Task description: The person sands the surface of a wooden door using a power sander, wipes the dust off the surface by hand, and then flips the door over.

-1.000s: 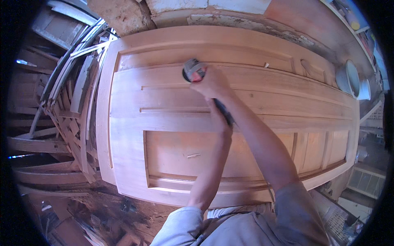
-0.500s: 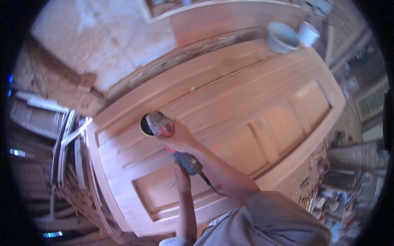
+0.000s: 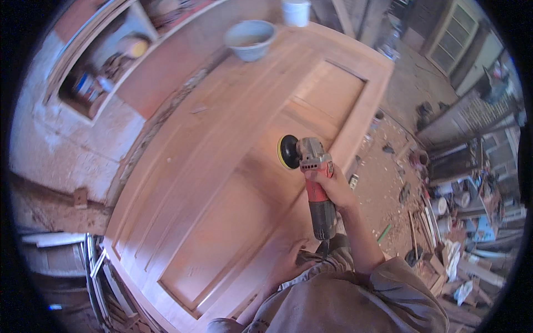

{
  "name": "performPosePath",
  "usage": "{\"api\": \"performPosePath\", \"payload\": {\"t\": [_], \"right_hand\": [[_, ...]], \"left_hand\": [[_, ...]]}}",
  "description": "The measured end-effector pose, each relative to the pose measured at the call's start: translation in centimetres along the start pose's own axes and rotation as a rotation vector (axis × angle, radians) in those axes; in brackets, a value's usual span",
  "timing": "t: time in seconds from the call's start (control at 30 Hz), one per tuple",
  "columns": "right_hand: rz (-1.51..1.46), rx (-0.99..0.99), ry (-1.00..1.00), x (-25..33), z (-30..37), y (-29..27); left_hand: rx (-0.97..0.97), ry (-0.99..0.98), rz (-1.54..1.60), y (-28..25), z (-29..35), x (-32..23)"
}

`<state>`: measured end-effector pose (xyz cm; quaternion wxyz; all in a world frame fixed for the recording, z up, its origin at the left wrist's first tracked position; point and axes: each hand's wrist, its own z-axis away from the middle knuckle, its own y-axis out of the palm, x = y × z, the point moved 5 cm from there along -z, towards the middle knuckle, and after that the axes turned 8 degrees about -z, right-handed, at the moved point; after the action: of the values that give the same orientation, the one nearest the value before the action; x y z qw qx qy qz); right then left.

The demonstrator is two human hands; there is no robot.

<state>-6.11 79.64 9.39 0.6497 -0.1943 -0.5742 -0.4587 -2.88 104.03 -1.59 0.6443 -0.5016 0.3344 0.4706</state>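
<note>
My right hand [image 3: 333,186] is closed around the red middle of an angle grinder [image 3: 319,200]. At the tool's head sits a round black pad [image 3: 288,151] with a yellow rim, turned on edge toward the left. The grinder appears raised over the right side of a large panelled wooden door [image 3: 222,172] that lies flat. My left hand [image 3: 287,260] is low, near the grinder's rear end and cord, close to my clothing. Its fingers are blurred and partly hidden, so their grip does not show.
A grey basin [image 3: 250,41] and a white bucket [image 3: 296,13] stand at the door's far end. Along the left runs a wall with an open shelf [image 3: 108,64]. Wood scraps and shavings litter the floor [image 3: 383,183] at right. Timber strips [image 3: 100,277] lean at lower left.
The grinder has moved right across the door, away from its left part, and its body has turned more upright in view. My left hand has drawn back toward me. The view has shifted rightward.
</note>
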Motion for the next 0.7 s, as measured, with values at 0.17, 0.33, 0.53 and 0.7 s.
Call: {"api": "performPosePath", "payload": {"t": [0.17,0.33,0.53,0.7], "right_hand": [[-0.026,-0.141,-0.064,2.6,1.5,-14.7],[-0.012,-0.306,-0.007,5.2,3.8,-32.2],[-0.014,-0.375,-0.059,10.7,5.6,-45.7],[-0.081,-0.399,-0.136,13.3,6.4,-52.9]], "left_hand": [[0.261,0.295,-0.204,14.7,-7.9,-2.8],[0.556,0.085,-0.164,27.6,-16.4,-5.2],[0.274,0.146,-0.373,33.1,-22.1,-10.0],[0.264,0.148,-0.365,33.4,-25.4,-14.9]]}}
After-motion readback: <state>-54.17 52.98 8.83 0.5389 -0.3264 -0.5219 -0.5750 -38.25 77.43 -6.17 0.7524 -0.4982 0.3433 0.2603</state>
